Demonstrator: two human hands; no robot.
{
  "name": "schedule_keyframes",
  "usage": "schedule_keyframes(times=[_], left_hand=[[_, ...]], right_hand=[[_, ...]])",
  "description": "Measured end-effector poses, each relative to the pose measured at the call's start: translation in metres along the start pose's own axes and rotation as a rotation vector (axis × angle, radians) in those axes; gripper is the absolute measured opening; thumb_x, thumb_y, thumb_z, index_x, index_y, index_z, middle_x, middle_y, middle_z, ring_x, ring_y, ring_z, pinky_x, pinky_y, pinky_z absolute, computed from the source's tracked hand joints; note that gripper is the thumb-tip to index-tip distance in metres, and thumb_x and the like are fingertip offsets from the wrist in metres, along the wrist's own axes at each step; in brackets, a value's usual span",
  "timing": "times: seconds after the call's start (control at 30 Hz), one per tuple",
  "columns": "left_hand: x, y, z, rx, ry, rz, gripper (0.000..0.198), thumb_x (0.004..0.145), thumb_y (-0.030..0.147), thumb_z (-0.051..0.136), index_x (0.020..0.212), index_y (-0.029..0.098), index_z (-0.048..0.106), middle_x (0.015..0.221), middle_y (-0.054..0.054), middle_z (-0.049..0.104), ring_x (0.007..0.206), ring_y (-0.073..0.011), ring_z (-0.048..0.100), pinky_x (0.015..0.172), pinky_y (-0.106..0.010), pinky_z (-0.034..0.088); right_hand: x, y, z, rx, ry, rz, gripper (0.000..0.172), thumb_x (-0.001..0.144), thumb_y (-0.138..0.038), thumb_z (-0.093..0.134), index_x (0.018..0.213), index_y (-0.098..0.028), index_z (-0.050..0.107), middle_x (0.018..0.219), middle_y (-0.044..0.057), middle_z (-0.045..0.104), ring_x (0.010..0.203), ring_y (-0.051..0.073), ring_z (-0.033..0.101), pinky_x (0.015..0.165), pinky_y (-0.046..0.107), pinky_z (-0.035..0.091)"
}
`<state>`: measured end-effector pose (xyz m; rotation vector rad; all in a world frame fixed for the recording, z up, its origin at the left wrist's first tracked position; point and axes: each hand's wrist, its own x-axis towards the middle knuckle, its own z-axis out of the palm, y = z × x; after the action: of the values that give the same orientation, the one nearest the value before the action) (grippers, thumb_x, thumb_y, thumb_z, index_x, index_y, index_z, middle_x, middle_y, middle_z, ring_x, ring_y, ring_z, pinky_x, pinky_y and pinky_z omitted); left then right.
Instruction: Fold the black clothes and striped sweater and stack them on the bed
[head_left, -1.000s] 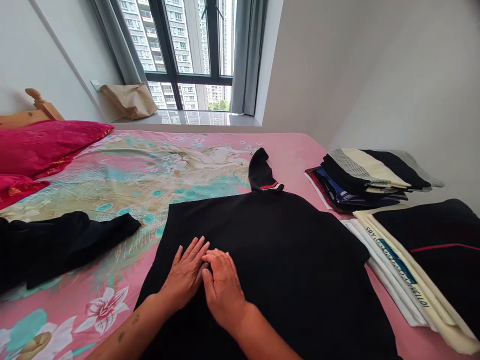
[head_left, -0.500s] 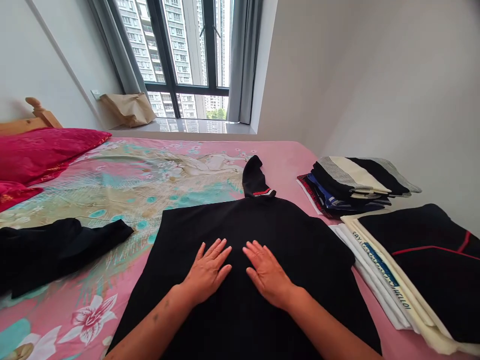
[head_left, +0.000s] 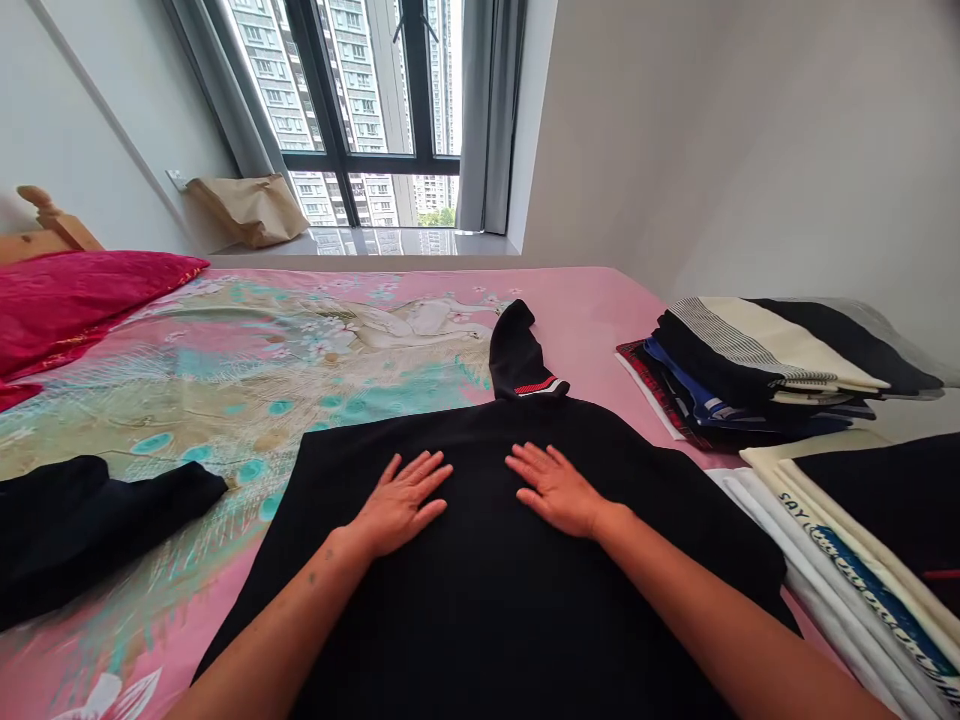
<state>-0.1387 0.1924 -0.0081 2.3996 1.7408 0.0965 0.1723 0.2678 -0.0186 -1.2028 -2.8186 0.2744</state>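
A black garment (head_left: 480,600) lies spread on the bed in front of me, a short-sleeved top by its outline. At its far edge a black flap like a sleeve or collar sticks out, with a red and white striped trim (head_left: 536,387) at its base. My left hand (head_left: 405,503) rests flat on the cloth left of the middle, fingers stretched. Flat on the right part lies my right hand (head_left: 559,490), its fingers extended toward the centre. Neither hand grips the fabric. The garment's near edge is out of view.
Folded clothes are stacked at right: a pile with a striped knit on top (head_left: 780,345), and nearer, white and cream pieces (head_left: 847,560). Another dark garment (head_left: 97,530) lies left on the floral bedsheet (head_left: 405,385). A red pillow (head_left: 97,300) and paper bag (head_left: 251,210) are farther back.
Both hands have slid forward over the black garment toward its far edge and moved slightly farther apart. The view has shifted closer, with the side piles now nearer the frame edges.
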Motion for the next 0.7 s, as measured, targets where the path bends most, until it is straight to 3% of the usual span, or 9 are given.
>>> schedule_keyframes(times=[0.07,0.13,0.27,0.37,0.43,0.5,0.57,0.63,0.7], left_hand=[[0.010,-0.031,0.006,0.045,0.079,-0.352,0.061,0.088,0.056,0.031,0.143,0.028,0.029,0.152,-0.003,0.023,0.141,-0.0249,0.016,0.112,-0.056,0.004],[0.015,-0.066,0.010,0.075,0.123,-0.584,0.065,0.088,0.058,0.027,0.144,0.024,0.028,0.153,-0.005,0.020,0.141,-0.0269,0.014,0.109,-0.061,0.001],[0.017,-0.096,0.011,0.061,0.161,-0.636,0.065,0.089,0.058,0.024,0.145,0.024,0.026,0.153,-0.003,0.020,0.141,-0.0260,0.016,0.109,-0.062,0.001],[0.013,-0.078,0.007,0.030,0.236,-0.660,0.056,0.091,0.050,0.027,0.141,0.024,0.036,0.151,-0.005,0.026,0.139,-0.0261,0.021,0.109,-0.062,0.003],[0.008,-0.057,0.004,0.033,0.311,-0.574,0.048,0.093,0.041,0.028,0.134,0.024,0.047,0.147,-0.005,0.035,0.137,-0.0236,0.027,0.111,-0.057,0.002],[0.003,-0.040,0.002,0.046,0.277,-0.285,0.044,0.093,0.037,0.029,0.130,0.028,0.051,0.144,-0.002,0.041,0.136,-0.0205,0.031,0.114,-0.051,0.000],[0.001,-0.036,0.002,0.044,0.162,-0.068,0.045,0.092,0.043,0.033,0.135,0.034,0.044,0.146,0.001,0.039,0.136,-0.0210,0.030,0.113,-0.049,-0.004],[0.002,-0.050,0.003,0.040,0.102,-0.200,0.053,0.090,0.051,0.034,0.140,0.034,0.035,0.150,-0.001,0.030,0.139,-0.0251,0.024,0.111,-0.056,-0.007],[0.003,-0.079,0.005,0.048,0.108,-0.521,0.059,0.090,0.054,0.030,0.143,0.029,0.029,0.152,-0.004,0.023,0.140,-0.0278,0.017,0.108,-0.062,-0.005]], right_hand=[[0.009,0.036,0.006,-0.041,0.027,0.337,0.058,0.093,-0.048,0.025,0.145,-0.021,0.027,0.152,0.005,0.022,0.140,0.022,0.016,0.114,0.047,0.013],[0.011,0.075,0.011,-0.072,0.041,0.493,0.062,0.093,-0.051,0.021,0.146,-0.017,0.023,0.153,0.006,0.019,0.141,0.023,0.013,0.114,0.047,0.012],[0.009,0.108,0.017,-0.112,0.086,0.513,0.064,0.093,-0.053,0.019,0.147,-0.017,0.020,0.153,0.004,0.018,0.141,0.021,0.013,0.114,0.046,0.012],[0.010,0.087,0.013,-0.095,0.131,0.561,0.062,0.093,-0.048,0.023,0.145,-0.014,0.026,0.152,0.007,0.022,0.140,0.023,0.017,0.113,0.047,0.014],[0.014,0.057,0.009,-0.067,0.218,0.531,0.059,0.093,-0.044,0.026,0.142,-0.012,0.031,0.151,0.010,0.025,0.140,0.024,0.019,0.113,0.046,0.016],[0.021,0.023,0.006,-0.040,0.268,0.275,0.055,0.093,-0.042,0.028,0.141,-0.015,0.034,0.150,0.008,0.028,0.140,0.021,0.019,0.114,0.043,0.016],[0.032,-0.001,0.008,-0.026,0.194,-0.083,0.054,0.093,-0.044,0.028,0.143,-0.023,0.032,0.149,0.003,0.030,0.139,0.018,0.020,0.114,0.040,0.014],[0.048,-0.005,0.013,-0.029,0.106,-0.143,0.056,0.093,-0.050,0.027,0.144,-0.027,0.028,0.150,0.002,0.029,0.139,0.019,0.020,0.114,0.045,0.009],[0.065,0.012,0.018,-0.055,0.077,0.074,0.059,0.093,-0.053,0.024,0.145,-0.026,0.025,0.151,0.003,0.025,0.140,0.023,0.017,0.112,0.055,0.003]])
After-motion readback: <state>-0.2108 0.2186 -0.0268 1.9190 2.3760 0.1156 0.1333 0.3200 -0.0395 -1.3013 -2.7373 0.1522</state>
